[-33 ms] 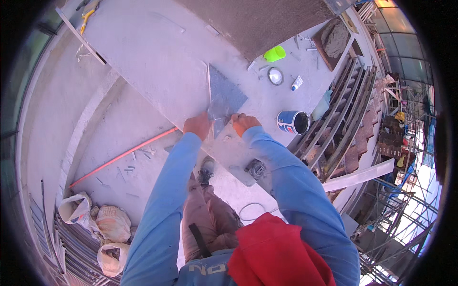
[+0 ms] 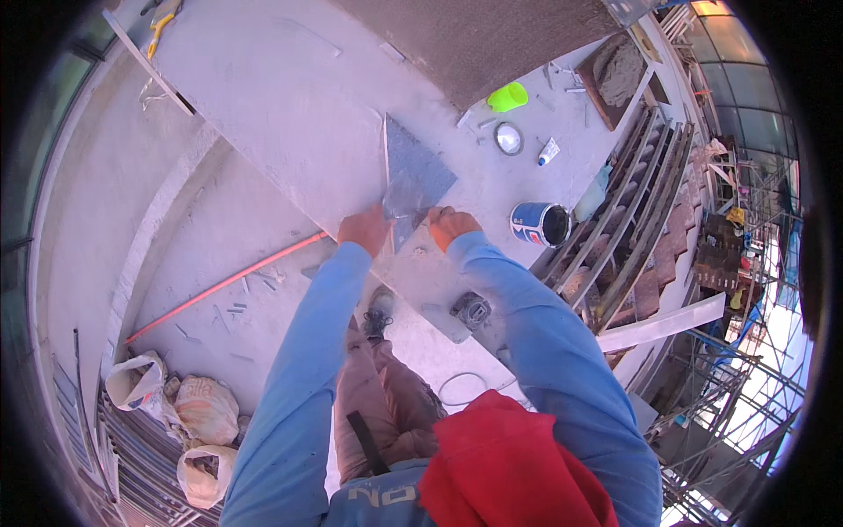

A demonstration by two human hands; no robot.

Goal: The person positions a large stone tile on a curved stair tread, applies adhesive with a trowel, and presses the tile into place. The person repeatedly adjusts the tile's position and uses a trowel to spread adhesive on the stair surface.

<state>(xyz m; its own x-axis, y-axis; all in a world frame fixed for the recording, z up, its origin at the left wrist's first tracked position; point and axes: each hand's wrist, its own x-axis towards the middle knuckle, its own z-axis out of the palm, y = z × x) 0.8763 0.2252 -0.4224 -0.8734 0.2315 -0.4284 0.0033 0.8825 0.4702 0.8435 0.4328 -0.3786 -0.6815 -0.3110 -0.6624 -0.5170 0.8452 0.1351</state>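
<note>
On the pale ledge ahead of me lies a blue-grey flat piece [image 2: 424,167] with a pointed corner to the right. Over its near part is a crumpled, see-through plastic sheet [image 2: 405,198]. My left hand [image 2: 366,230] is closed at the sheet's left edge, its fingertips tucked out of sight. My right hand [image 2: 451,227] pinches at the sheet's right side, fingers curled. Both forearms reach forward in blue sleeves. To the right of my right hand stands an open blue-and-white can [image 2: 540,225] with a dark inside.
Farther off are a bright green cup [image 2: 507,97], a round lid [image 2: 507,139] and a small white tube [image 2: 548,152]. A large brown board [image 2: 492,44] covers the far side. An orange rod [image 2: 226,285] lies at left, above several bags [image 2: 206,404]. Curved slats [image 2: 637,220] border the right.
</note>
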